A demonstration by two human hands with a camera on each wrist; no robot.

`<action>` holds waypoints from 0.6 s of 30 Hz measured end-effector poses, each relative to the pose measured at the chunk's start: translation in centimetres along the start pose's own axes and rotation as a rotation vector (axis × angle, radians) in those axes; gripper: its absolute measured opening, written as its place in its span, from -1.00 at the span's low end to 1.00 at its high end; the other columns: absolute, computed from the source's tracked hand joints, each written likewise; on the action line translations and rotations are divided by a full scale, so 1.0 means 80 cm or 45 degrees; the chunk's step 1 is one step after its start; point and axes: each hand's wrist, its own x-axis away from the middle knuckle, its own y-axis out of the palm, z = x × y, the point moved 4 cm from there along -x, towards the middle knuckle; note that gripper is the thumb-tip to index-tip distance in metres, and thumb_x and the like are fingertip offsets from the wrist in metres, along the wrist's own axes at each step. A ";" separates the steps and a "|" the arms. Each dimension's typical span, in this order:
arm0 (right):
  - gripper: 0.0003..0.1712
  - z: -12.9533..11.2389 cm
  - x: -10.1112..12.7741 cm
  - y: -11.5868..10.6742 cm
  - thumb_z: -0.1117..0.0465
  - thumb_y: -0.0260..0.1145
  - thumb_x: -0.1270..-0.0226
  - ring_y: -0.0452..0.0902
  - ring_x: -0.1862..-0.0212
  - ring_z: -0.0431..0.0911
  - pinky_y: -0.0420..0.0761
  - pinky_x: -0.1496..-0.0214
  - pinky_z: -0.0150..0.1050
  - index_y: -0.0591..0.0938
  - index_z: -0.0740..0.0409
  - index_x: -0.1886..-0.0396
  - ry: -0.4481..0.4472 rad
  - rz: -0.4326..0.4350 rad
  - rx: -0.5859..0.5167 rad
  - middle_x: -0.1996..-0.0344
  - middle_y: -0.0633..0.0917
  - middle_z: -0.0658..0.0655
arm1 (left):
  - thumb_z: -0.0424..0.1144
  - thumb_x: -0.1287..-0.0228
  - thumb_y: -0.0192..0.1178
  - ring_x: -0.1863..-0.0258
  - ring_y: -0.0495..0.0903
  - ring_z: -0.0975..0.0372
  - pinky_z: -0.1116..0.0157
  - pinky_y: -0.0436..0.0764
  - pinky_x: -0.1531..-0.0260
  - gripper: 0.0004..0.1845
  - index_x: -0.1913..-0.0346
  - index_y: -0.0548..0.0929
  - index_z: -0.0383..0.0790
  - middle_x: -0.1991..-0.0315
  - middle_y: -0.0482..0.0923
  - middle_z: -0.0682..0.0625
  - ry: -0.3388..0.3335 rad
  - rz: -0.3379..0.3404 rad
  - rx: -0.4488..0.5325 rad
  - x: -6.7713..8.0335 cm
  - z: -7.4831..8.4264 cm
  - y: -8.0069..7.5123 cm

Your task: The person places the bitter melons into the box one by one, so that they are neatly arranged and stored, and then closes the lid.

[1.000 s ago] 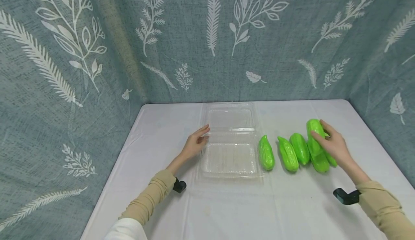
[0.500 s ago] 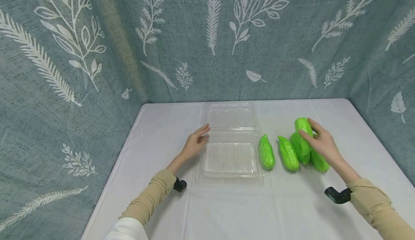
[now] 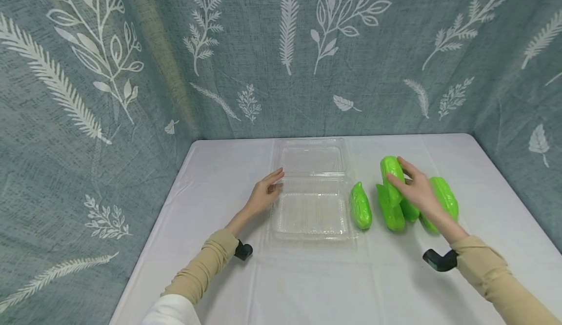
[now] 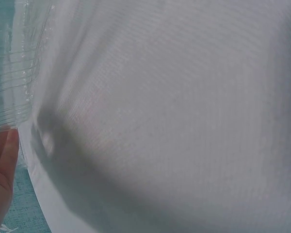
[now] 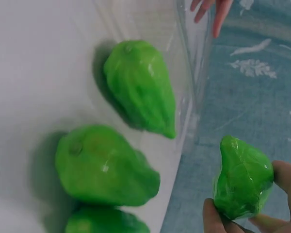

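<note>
We find the right hand (image 3: 414, 188) gripping one green gourd (image 3: 391, 172) between thumb and fingers. Below the grip, a second gourd (image 3: 392, 216) is partly covered by the held one, and a third gourd (image 3: 410, 211) is partly hidden beside it. To the right of the grip, the forearm (image 3: 448, 226) crosses a green surface (image 3: 447, 199); we cannot tell whether one gourd or two lie there. Left of the grip, the next gourd (image 3: 361, 207) lies fully visible beside an open clear container (image 3: 311, 217). The right wrist view shows what the head view does not: a round stem scar (image 5: 76, 147) on one gourd. Farther left of the grip, the left hand (image 3: 264, 194) has its fingers extended at the container's edge; contact is unclear. We count two hands, one container and at least five gourds.
</note>
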 end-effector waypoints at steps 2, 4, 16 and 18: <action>-0.12 -0.003 -0.001 0.006 -0.06 0.07 -0.43 0.13 -0.34 0.44 0.32 -0.37 0.23 -0.07 0.31 -0.49 0.005 -0.008 -0.013 -0.42 0.06 0.49 | -0.61 -0.23 0.01 -0.13 0.52 -0.15 0.02 0.58 -0.12 -0.51 -0.26 0.35 -0.55 -0.39 0.21 -0.32 -0.005 -0.001 -0.006 -0.001 -0.004 0.000; -0.12 -0.006 -0.003 0.012 -0.06 0.07 -0.43 0.13 -0.35 0.44 0.32 -0.37 0.23 -0.06 0.31 -0.49 0.011 -0.014 -0.015 -0.42 0.07 0.49 | -0.60 -0.24 0.02 -0.14 0.53 -0.11 0.06 0.59 -0.12 -0.50 -0.27 0.36 -0.52 -0.39 0.22 -0.28 -0.012 -0.003 -0.018 -0.001 -0.006 -0.001; -0.12 -0.027 -0.003 0.052 -0.08 0.13 -0.39 0.21 -0.34 0.38 0.40 -0.35 0.17 -0.01 0.25 -0.50 0.039 -0.052 -0.085 -0.41 0.15 0.46 | -0.57 -0.25 0.03 -0.23 0.45 -0.09 0.08 0.59 -0.13 -0.52 -0.26 0.37 -0.53 -0.39 0.24 -0.25 -0.021 0.001 -0.053 -0.002 -0.008 -0.001; -0.13 -0.032 -0.002 0.059 -0.06 0.13 -0.39 0.22 -0.34 0.37 0.42 -0.34 0.14 0.01 0.26 -0.49 0.030 -0.056 -0.090 -0.41 0.15 0.45 | -0.58 -0.25 0.03 -0.21 0.47 -0.09 0.09 0.59 -0.13 -0.52 -0.26 0.36 -0.53 -0.39 0.23 -0.26 -0.020 0.000 -0.049 -0.002 -0.008 -0.001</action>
